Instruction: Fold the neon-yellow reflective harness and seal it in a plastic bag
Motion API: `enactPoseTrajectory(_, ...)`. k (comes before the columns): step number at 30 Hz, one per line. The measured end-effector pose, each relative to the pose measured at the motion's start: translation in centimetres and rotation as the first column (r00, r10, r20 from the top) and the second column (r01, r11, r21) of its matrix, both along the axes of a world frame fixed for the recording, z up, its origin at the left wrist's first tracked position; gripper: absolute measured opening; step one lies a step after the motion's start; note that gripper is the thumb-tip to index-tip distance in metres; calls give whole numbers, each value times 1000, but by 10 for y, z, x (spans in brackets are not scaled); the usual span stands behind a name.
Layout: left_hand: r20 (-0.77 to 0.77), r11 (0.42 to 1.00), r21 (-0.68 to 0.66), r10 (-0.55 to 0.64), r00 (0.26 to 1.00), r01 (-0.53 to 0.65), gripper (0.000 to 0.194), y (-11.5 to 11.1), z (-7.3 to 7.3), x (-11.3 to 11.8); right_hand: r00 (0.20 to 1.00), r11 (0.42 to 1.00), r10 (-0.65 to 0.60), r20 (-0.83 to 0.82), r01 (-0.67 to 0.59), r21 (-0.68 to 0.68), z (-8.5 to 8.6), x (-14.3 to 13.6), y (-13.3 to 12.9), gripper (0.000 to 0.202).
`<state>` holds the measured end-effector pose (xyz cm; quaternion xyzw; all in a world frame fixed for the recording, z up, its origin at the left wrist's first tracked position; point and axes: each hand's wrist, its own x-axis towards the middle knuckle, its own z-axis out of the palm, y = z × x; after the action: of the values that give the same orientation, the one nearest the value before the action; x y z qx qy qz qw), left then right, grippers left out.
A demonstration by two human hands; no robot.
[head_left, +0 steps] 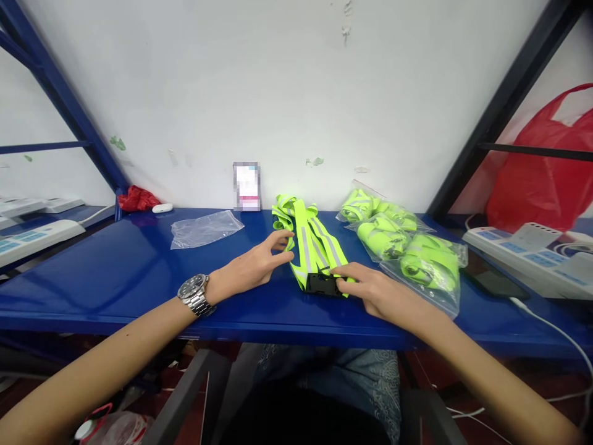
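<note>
Neon yellow-green reflective straps with silver stripes lie loosely folded on the blue table in front of me. A black plastic buckle sits at their near end. My left hand, with a steel watch on its wrist, is just left of the straps. Its fingers are parted and curve toward the edge of the straps, with nothing in them. My right hand has thumb and index finger closed at the right end of the buckle, where the strap meets it. Its other fingers are partly hidden.
Several clear bags of rolled yellow-green straps lie to the right, beside a dark phone on a white cable. An empty clear bag lies left. A phone leans against the wall. Power strips and a red bag stand far right.
</note>
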<state>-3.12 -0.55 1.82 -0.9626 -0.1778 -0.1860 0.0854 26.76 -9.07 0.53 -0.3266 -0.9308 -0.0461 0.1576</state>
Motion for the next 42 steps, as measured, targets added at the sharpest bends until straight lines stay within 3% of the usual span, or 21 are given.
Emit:
enactPoseTrajectory(5,196,989,-111,-77,978,100,35,-4,-6,25,999,999,5,-38,-7,-54,-7,-3,4,54)
enactPoseTrajectory(8,163,979,-147,-116,980,140,27,-9,-11,40,999,999,11,-38,-13,-51,-12,-4,5,55)
enactPoseTrajectory(11,156,983,-173,-36,987,63,14,-17,-16,48,998,999,13,-60,-16,-43,-15,-5,5,51)
enactPoseTrajectory(13,156,977,-210,8,988,25,13,-22,-17,50,994,999,12,-108,-16,-34,-16,-4,5,47)
enactPoseTrajectory(16,104,968,-240,-51,993,75,20,-32,-16,47,981,1000,12,-193,-12,1,-20,-2,5,38)
enactPoseTrajectory(20,19,974,-190,-120,993,121,29,-40,-11,42,970,994,-30,-241,53,91,-22,1,4,30)
enactPoseTrajectory(25,-156,995,-62,-92,984,83,27,-39,-9,41,982,972,-84,-169,118,205,-22,1,-2,22)
enactPoseTrajectory(27,-161,995,60,-72,984,82,26,-37,-13,43,965,973,-154,-212,185,135,-21,-1,-4,18)
enactPoseTrajectory(29,-111,985,168,-29,993,48,25,-35,-17,44,889,959,-277,-365,281,-44,-19,-6,-5,19)
enactPoseTrajectory(32,38,981,178,74,997,-80,25,-31,-22,44,743,885,-458,-489,330,-327,-14,-19,-4,27)
enactPoseTrajectory(34,123,979,145,124,985,-141,24,-29,-23,44,722,851,-516,-461,370,-374,-12,-31,-3,32)
enactPoseTrajectory(38,149,980,164,85,985,-109,22,-31,-23,44,690,798,-600,-404,552,-242,-9,-53,5,36)
enactPoseTrajectory(42,17,969,237,60,998,-62,23,-36,-23,43,682,754,-637,-360,649,-104,-13,-58,14,20)
